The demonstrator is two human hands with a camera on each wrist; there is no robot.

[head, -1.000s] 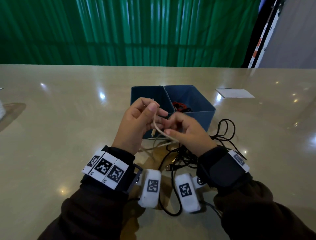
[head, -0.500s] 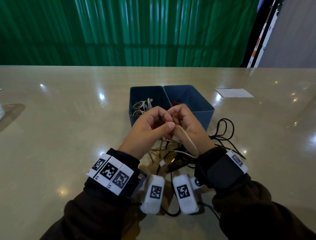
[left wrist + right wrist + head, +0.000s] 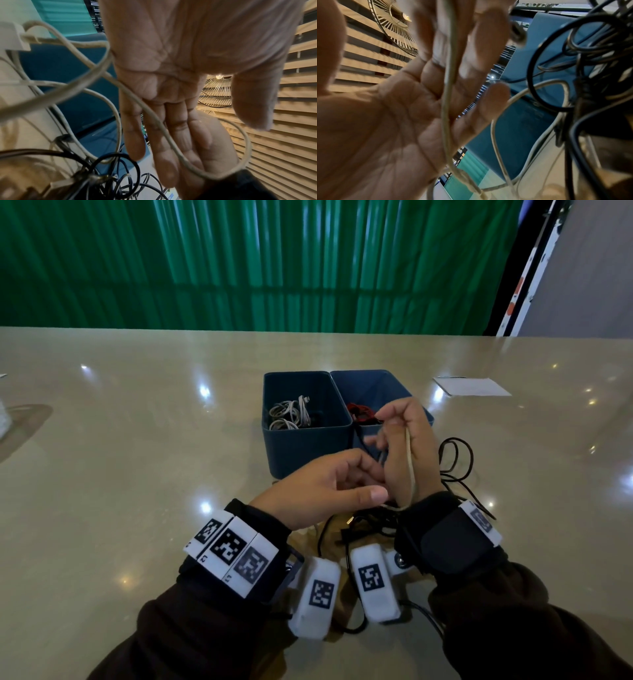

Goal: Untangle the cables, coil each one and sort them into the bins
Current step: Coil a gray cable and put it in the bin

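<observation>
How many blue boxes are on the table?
2. The left blue plastic bin sits past the hands with grey coiled cables inside; the right blue plastic bin touches its side, partly hidden by the right hand.

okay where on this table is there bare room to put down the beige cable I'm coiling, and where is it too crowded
Bare tabletop lies left of the left bin, and more between the right bin and the sheet of paper. It is crowded right in front of the bins: the black cable tangle spreads there, beneath your left hand and right hand.
</observation>
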